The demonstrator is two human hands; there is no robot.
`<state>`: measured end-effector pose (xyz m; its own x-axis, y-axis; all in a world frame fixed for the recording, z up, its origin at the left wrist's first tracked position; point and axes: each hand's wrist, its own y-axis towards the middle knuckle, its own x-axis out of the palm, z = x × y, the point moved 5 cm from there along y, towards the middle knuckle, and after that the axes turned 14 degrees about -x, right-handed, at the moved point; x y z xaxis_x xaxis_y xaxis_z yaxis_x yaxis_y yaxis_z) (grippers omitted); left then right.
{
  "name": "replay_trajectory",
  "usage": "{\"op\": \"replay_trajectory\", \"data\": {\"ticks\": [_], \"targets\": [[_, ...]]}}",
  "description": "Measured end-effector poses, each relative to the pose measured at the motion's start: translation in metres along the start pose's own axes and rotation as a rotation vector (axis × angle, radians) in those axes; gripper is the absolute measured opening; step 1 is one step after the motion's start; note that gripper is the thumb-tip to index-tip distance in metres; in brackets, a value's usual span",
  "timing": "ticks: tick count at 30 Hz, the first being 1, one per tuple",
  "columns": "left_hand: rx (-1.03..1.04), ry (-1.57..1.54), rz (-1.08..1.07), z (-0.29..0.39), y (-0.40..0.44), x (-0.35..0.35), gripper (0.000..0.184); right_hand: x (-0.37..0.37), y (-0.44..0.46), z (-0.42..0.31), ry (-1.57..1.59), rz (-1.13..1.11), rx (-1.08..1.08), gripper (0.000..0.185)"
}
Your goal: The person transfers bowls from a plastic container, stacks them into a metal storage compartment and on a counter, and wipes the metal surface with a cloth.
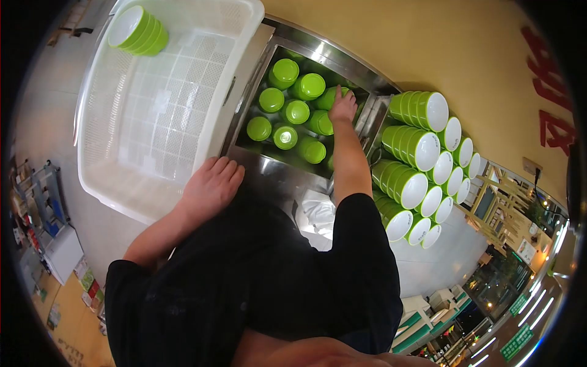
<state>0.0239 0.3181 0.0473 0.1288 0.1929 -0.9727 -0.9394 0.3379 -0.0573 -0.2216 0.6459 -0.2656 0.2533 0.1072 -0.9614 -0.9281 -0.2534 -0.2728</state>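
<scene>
Green cups [297, 112] stand in rows in a metal bin, their round green bases facing up. My right hand [343, 107] reaches into the bin's upper right part, its fingers curled on a green cup [327, 99] there. Part of that cup is covered by the hand. My left hand [215, 183] lies palm down by the near right corner of a white plastic basket [153, 212], beside the bin's front edge. Its fingers are slightly apart, and I see nothing held in it.
One stack of green cups [142, 32] leans in the basket's far left corner. Right of the metal bin [260, 160], several stacks of green cups with white insides [408, 191] lie on their sides in a pile. A crumpled silvery-white sheet or bag [318, 214] is near my body.
</scene>
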Motion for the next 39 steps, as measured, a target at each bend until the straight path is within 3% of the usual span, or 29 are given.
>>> {"op": "replay_trajectory", "data": {"ticks": [2,8,13,16,18,22,25,27,28,33,37,39], "targets": [[-0.012,-0.023,0.001,0.000,-0.002,-0.003,0.027,-0.006,-0.019,-0.016,0.037,0.011,0.001,0.089],[-0.006,-0.027,0.007,0.002,-0.006,-0.005,0.025,-0.029,-0.111,-0.088,0.618,0.550,-0.143,0.060],[0.038,0.003,0.093,0.003,-0.011,-0.005,0.022,-0.031,-0.205,-0.146,0.802,0.536,-0.143,0.045],[0.039,0.036,0.030,0.003,-0.015,0.000,0.018,-0.036,-0.248,-0.170,0.827,0.522,-0.225,0.040],[0.034,0.019,0.050,0.003,-0.017,0.001,0.016,-0.033,-0.266,-0.179,0.934,0.345,-0.216,0.034],[0.049,0.020,0.058,0.001,-0.022,0.006,0.018,-0.032,-0.286,-0.184,0.896,0.472,-0.307,0.026],[0.056,-0.117,0.034,0.000,-0.024,-0.004,0.026,-0.035,-0.300,-0.182,0.868,0.490,-0.317,0.022],[0.120,-0.459,0.116,-0.006,-0.025,-0.020,0.031,-0.035,-0.307,-0.180,0.889,0.450,-0.246,0.021],[0.122,-0.443,0.121,-0.012,-0.026,-0.028,0.031,-0.038,-0.313,-0.181,0.862,0.508,-0.270,0.020],[-0.144,-0.457,0.305,-0.108,-0.005,-0.060,0.047,-0.028,-0.338,-0.178,0.960,0.529,-0.210,0.019],[-0.480,-0.212,0.566,-0.223,0.026,-0.059,0.064,-0.007,-0.355,-0.178,1.014,0.491,-0.107,0.017],[-0.500,-0.136,0.689,-0.281,0.044,-0.062,0.064,-0.009,-0.361,-0.180,1.054,0.483,-0.077,0.017]]}}
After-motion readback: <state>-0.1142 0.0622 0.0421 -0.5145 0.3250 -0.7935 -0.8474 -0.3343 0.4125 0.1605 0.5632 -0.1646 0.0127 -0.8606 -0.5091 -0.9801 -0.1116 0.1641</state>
